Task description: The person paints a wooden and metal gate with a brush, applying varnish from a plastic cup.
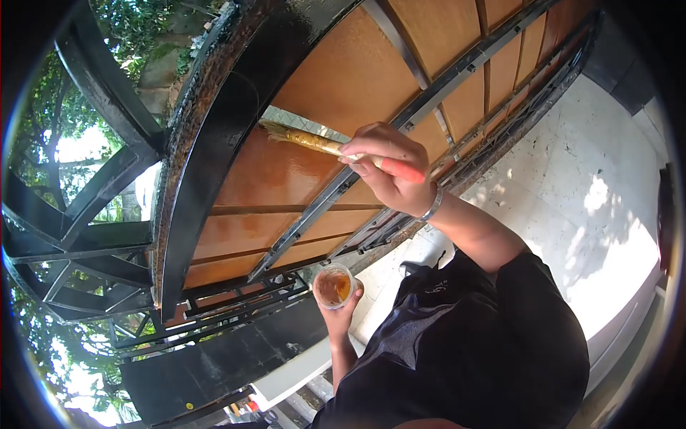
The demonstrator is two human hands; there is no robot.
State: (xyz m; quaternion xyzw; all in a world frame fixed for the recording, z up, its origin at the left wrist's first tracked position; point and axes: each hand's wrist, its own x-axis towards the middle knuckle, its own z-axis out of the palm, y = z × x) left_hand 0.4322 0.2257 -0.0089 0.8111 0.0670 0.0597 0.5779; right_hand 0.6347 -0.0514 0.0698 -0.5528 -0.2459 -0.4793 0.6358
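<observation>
My right hand (391, 163) is wrapped round a paintbrush (314, 141) with a red-tipped handle and a stained, yellowish shaft. Its bristles point left, at the edge of a glossy orange-brown wooden panel (275, 171) set in a black metal frame (207, 154). Lower down, my left hand (341, 314) grips a clear plastic cup (334, 284) holding brown liquid, with a streaked inner wall. A narrow gap between panels shows behind the brush.
More wooden panels (332, 79) run up and right between black metal bars (457, 71). Pale floor tiles (550, 143) lie to the right in patchy sunlight. Black lattice metalwork (93, 207) and trees (43, 136) stand at the left. Below is a dark flat panel (221, 365).
</observation>
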